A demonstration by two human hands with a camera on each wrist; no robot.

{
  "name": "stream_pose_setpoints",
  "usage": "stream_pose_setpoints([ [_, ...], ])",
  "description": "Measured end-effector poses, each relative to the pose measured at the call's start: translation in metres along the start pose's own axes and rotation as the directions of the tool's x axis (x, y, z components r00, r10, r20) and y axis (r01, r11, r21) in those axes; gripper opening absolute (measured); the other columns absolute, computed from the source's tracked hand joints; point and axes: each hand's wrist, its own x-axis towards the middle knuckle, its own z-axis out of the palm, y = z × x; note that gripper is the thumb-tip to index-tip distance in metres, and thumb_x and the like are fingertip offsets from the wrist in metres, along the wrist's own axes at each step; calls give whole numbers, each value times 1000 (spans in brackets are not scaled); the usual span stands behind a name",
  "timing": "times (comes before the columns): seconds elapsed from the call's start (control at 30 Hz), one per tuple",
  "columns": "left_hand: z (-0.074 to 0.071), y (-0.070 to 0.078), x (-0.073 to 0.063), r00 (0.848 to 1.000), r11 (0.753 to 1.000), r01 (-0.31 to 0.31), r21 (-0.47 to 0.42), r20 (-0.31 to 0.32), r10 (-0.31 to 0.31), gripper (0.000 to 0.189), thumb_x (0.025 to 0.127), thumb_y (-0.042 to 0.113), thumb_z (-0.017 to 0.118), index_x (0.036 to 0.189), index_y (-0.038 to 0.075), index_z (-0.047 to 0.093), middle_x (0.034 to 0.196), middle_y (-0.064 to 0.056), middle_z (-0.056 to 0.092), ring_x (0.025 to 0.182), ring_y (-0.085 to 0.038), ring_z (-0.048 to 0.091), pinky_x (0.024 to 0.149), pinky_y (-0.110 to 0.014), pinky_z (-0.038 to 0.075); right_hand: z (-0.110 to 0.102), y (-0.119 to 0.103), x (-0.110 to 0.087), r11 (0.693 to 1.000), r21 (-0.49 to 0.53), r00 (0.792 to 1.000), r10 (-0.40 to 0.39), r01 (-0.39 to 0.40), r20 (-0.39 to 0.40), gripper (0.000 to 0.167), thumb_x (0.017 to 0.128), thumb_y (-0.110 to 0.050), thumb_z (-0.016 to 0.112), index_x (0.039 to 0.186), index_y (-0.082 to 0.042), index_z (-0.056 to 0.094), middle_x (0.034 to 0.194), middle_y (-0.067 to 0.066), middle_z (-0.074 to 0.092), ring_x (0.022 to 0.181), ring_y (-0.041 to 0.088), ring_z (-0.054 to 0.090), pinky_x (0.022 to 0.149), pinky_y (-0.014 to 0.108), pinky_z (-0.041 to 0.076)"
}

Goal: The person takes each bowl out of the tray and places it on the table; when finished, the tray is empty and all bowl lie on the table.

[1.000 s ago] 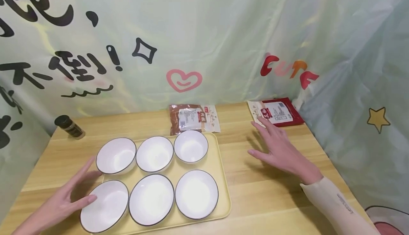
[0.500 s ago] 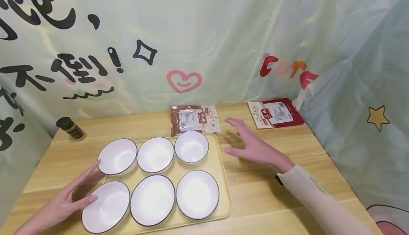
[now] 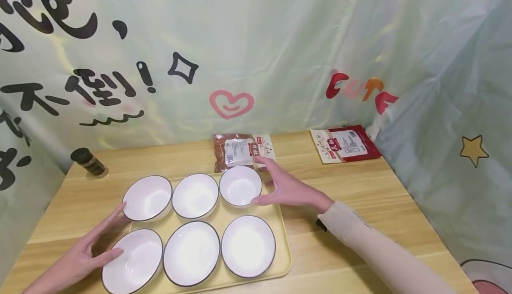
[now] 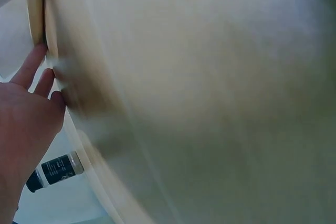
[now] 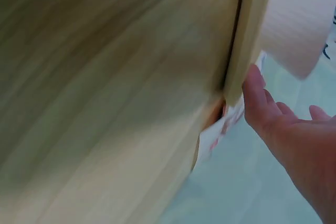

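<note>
In the head view, the right grip (image 3: 286,190) and small bowl (image 3: 241,186) cover part of the brown packet (image 3: 234,149), whose fine print (like that on the black-capped jar (image 3: 91,164)) is too small to read. The lower edge crops the desk (image 3: 344,196), blurred in the left wrist view.

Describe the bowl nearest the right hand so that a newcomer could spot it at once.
On the wooden table lies a yellow tray with six white, dark-rimmed bowls. Go to the far row's right end, just before the brown packet. That bowl looks the smallest, and only it has the right hand beside it.
</note>
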Motion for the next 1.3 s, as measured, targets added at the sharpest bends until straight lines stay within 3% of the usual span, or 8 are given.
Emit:
stream_pose_setpoints([
  [0.27, 2, -2, -2, 1000, 999, 30, 11, -9, -30, 101, 96, -7, 75, 177, 16, 19, 164, 25, 42, 150, 13, 30, 109, -4, 20, 14, 1, 15, 998, -51, 999, -38, 40, 32, 124, 77, -43, 101, 171, -16, 25, 168, 3, 35, 146, 20, 44, 119, 51, 39],
  [0.6, 4, 0, -1, 999, 999, 52, 7, -8, -51, 100, 97, -6, 75, 177, 17, 18, 164, 29, 40, 150, 15, 26, 107, -3, 18, 24, 4, 26, 1000, 9, 998, 6, -6, 61, 133, 68, -42, 106, 171, -19, 26, 160, 7, 46, 140, 24, 51, 114, 52, 44],
  [1.0, 4, 0, -1, 998, 998, 55, 39, -18, -54, 100, 97, -4, 75, 177, 17, 20, 163, 29, 40, 149, 16, 28, 107, -3, 19, 27, 5, 29, 998, 60, 998, 31, -34, 53, 129, 66, -35, 108, 168, -22, 31, 154, 6, 51, 134, 22, 57, 110, 47, 49],
  [1.3, 3, 1, -1, 998, 998, 60, 32, -11, -60, 100, 97, -4, 76, 177, 18, 20, 163, 29, 40, 148, 15, 30, 107, -4, 21, 22, 2, 26, 999, 53, 999, -3, 0, 49, 126, 66, -28, 108, 167, -17, 33, 152, 5, 52, 132, 23, 56, 108, 48, 49],
])
